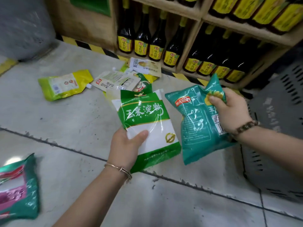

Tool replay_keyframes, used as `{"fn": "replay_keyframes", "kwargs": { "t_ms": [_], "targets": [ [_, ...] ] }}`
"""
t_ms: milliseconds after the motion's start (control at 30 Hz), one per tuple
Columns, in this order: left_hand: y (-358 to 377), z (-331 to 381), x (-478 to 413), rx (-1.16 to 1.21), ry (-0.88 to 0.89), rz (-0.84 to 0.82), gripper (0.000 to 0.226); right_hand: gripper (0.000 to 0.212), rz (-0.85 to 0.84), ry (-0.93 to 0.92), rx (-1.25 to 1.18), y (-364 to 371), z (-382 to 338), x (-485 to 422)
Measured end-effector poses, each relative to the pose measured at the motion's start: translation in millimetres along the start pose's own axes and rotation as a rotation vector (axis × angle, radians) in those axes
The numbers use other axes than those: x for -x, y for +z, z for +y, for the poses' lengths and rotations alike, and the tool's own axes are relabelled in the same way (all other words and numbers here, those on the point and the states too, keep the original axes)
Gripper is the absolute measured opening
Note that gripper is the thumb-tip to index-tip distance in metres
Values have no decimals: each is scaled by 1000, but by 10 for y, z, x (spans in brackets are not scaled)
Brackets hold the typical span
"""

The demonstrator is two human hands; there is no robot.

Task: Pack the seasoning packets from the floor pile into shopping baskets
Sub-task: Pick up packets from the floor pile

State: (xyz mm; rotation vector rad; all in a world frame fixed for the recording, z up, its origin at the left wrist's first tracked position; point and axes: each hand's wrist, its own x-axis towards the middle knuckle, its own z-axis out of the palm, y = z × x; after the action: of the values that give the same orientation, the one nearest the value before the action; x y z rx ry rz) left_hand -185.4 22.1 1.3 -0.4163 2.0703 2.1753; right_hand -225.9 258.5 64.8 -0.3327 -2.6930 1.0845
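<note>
A green-and-white packet point(146, 126) is pinched at its lower edge by the left hand point(126, 148), thumb on top. A teal packet point(198, 122) is clutched near its crumpled top by the right hand point(229, 110), held close to the grey basket point(278, 136), likely for dropping in. More packets, among them a yellow pouch point(65, 85), are left on the floor point(65, 128) below the bottle shelf point(188, 51).

left edge: pink-green packet point(18, 190) cut off, blurred | right edge: grey basket point(270, 153) cut off, blurred | my right hand point(229, 112) hides part of the label on the teal packet point(196, 128)
</note>
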Motion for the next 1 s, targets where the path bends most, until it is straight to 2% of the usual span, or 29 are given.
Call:
{"fn": "replay_keyframes", "kwargs": {
  "t_ms": [233, 333, 433, 533, 700, 767, 800, 900, 1000],
  "targets": [
    [690, 602, 149, 96, 153, -87, 16, 22, 167, -108, 43, -1093, -147, -146],
    [1104, 892, 221, 111, 227, -127, 15, 13, 258, -124, 15, -1630, -124, -156],
    [1609, 1188, 365, 103, 330, -223, 18, 14, 387, -158, 47, -2200, -16, -129],
    [2169, 1407, 574, 113, 409, -346, 19, 4, 487, -162, 29, -2833, 194, -68],
    [3062, 1630, 1035, 74, 446, -543, 17, 7, 618, -53, 19, -3825, 693, 110],
    [3342, 1662, 1202, 65, 448, -605, 9, 25, 628, 17, 1, -4123, 898, 220],
    [3465, 1671, 1282, 42, 450, -629, 9, 25, 627, 57, -2, -4232, 960, 285],
    [3710, 1637, 1475, -77, 434, -694, 32, 14, 593, 169, -9, -4426, 1187, 477],
    [3826, 1588, 1573, -178, 408, -759, 21, 21, 569, 305, -22, -4395, 1416, 603]
  ]
}}
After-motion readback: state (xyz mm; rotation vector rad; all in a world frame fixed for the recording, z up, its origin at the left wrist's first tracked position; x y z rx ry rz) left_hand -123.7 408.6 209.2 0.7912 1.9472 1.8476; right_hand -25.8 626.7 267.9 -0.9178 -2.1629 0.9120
